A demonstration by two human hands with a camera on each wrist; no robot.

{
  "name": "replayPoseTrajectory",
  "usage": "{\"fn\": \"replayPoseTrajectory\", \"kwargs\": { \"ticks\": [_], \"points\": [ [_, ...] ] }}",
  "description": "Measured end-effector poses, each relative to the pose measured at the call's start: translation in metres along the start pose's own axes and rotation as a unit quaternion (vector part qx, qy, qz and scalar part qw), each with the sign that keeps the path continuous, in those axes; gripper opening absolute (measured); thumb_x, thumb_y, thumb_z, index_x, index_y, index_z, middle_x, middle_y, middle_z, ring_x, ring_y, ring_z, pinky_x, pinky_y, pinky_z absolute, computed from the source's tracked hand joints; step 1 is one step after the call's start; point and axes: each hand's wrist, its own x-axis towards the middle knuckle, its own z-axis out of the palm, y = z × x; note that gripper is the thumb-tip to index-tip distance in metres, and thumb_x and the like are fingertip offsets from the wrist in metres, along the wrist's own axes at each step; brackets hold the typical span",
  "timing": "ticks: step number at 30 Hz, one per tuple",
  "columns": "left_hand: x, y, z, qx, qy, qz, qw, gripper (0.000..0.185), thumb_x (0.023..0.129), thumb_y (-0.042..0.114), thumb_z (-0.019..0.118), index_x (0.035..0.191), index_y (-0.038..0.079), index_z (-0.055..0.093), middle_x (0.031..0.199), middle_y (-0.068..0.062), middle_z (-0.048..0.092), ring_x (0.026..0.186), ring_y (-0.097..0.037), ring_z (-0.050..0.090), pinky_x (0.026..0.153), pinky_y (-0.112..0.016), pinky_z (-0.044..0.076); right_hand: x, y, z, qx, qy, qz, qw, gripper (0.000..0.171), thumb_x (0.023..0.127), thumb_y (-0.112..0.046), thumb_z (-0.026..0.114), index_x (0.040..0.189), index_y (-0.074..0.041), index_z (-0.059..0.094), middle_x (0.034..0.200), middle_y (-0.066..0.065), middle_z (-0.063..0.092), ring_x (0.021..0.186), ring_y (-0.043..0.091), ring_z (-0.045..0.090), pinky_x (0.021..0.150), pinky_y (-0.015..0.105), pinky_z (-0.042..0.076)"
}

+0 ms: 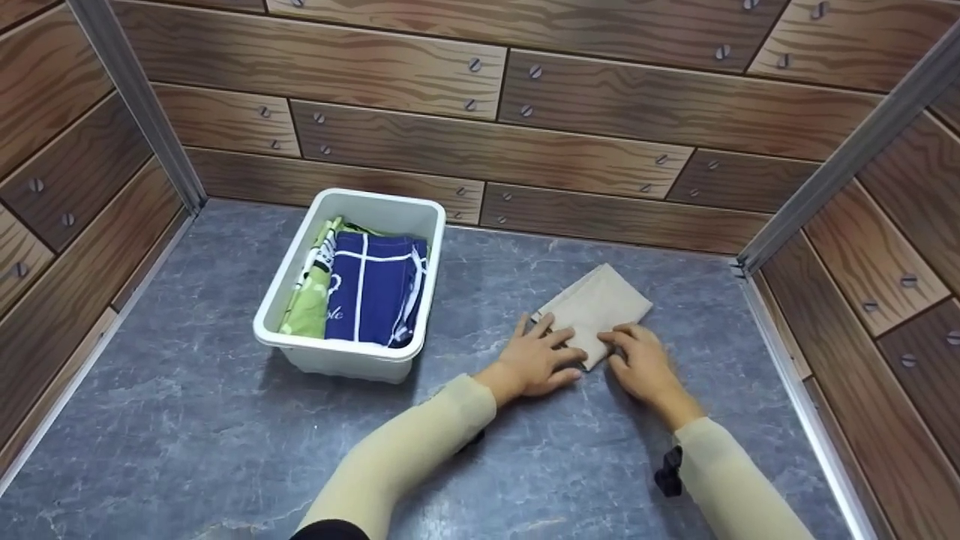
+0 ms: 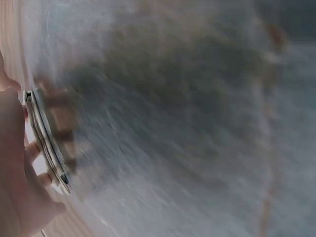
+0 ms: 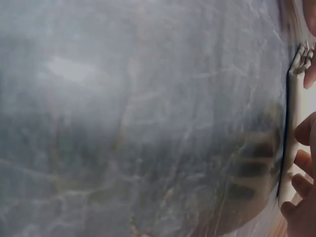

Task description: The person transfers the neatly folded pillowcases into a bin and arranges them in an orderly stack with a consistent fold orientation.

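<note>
A beige folded cloth (image 1: 609,298) lies flat and at a slant on the grey floor surface. Across its near left edge my left hand (image 1: 534,361) rests with fingers spread. My right hand (image 1: 643,364) touches the near right edge with its fingers slightly bent. Seen from the left wrist, the cloth edge (image 2: 47,143) shows several stacked layers under the fingers. In the right wrist view, fingertips lie along a smooth rounded fold (image 3: 292,113), and layered ends show at its top. Part of the cloth is hidden beneath both hands.
A white plastic bin (image 1: 272,339) stands to the left, holding a folded navy cloth (image 1: 382,289) with white lines and a green printed cloth (image 1: 306,311). Wood-patterned walls (image 1: 420,139) enclose the back and both sides, with metal strips at the corners.
</note>
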Motion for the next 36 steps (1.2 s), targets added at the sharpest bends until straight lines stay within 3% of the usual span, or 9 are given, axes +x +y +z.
{"fn": "replayPoseTrajectory", "kwargs": {
  "ticks": [5, 13, 18, 23, 29, 36],
  "points": [
    [-0.006, -0.010, -0.002, -0.003, 0.009, -0.012, 0.9999, 0.048, 0.102, 0.064, 0.025, 0.143, 0.047, 0.045, 0.163, 0.011, 0.027, 0.153, -0.036, 0.011, 0.119, -0.065, 0.013, -0.008, -0.011, 0.001, -0.027, -0.003, -0.014, 1.000, 0.038, 0.090, -0.007, 0.061, 0.127, -0.013, 0.068, 0.122, 0.012, 0.061, 0.117, 0.036, 0.053, 0.098, 0.056, 0.042],
    [-0.013, -0.025, -0.003, 0.013, 0.046, -0.067, 0.9966, 0.048, 0.101, 0.066, 0.024, 0.132, 0.043, 0.052, 0.162, 0.006, 0.031, 0.151, -0.044, 0.012, 0.118, -0.067, 0.010, -0.012, -0.027, 0.002, -0.046, -0.018, -0.039, 0.998, 0.040, 0.090, -0.010, 0.063, 0.129, -0.018, 0.068, 0.120, 0.009, 0.061, 0.113, 0.034, 0.051, 0.095, 0.055, 0.044],
    [-0.016, -0.013, -0.004, 0.042, 0.056, -0.035, 0.9970, 0.057, 0.101, 0.066, 0.021, 0.147, 0.041, 0.042, 0.165, -0.002, 0.025, 0.151, -0.042, 0.013, 0.119, -0.065, 0.013, -0.010, -0.019, 0.000, -0.036, -0.007, -0.045, 0.998, 0.046, 0.090, -0.012, 0.064, 0.135, -0.018, 0.063, 0.139, 0.016, 0.054, 0.131, 0.041, 0.044, 0.106, 0.063, 0.036],
    [-0.020, -0.001, 0.002, 0.053, 0.037, 0.006, 0.9979, 0.060, 0.101, 0.065, 0.024, 0.156, 0.042, 0.026, 0.166, 0.001, 0.019, 0.153, -0.037, 0.012, 0.120, -0.062, 0.013, -0.009, 0.000, -0.003, -0.032, -0.030, -0.044, 0.998, 0.052, 0.096, -0.025, 0.063, 0.146, -0.018, 0.052, 0.154, 0.020, 0.040, 0.144, 0.050, 0.027, 0.114, 0.068, 0.023],
    [-0.023, -0.004, 0.009, 0.048, 0.029, -0.009, 0.9984, 0.057, 0.101, 0.066, 0.025, 0.155, 0.046, 0.028, 0.165, 0.006, 0.022, 0.152, -0.037, 0.014, 0.120, -0.063, 0.011, -0.019, 0.010, 0.000, -0.016, -0.071, -0.032, 0.997, 0.056, 0.099, -0.038, 0.058, 0.151, -0.021, 0.045, 0.160, 0.017, 0.032, 0.148, 0.048, 0.020, 0.114, 0.071, 0.018],
    [-0.029, -0.014, 0.006, 0.021, 0.044, -0.034, 0.9982, 0.052, 0.102, 0.063, 0.025, 0.151, 0.048, 0.035, 0.163, 0.005, 0.028, 0.151, -0.040, 0.018, 0.119, -0.065, 0.011, -0.028, -0.002, 0.006, -0.035, -0.054, -0.039, 0.997, 0.057, 0.098, -0.039, 0.059, 0.151, -0.023, 0.045, 0.157, 0.017, 0.037, 0.143, 0.049, 0.030, 0.111, 0.072, 0.022]
  ]
}}
